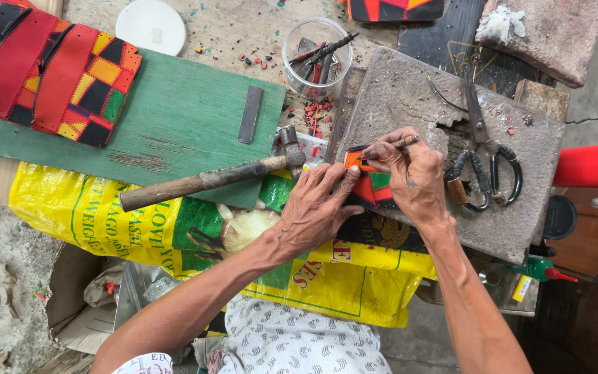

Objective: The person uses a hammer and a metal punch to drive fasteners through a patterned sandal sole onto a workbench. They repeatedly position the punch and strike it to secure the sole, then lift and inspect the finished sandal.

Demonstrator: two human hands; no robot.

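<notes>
Soft, even daylight fills the scene, bright without harshness. Shadows stay faint and short under the hammer [209,179] and the scissors [482,149]. The yellow sack [105,215] carries a mild sheen, and the glass jar [316,55] glints. Focus is crisp at the centre, and the edges bend slightly outward.
</notes>
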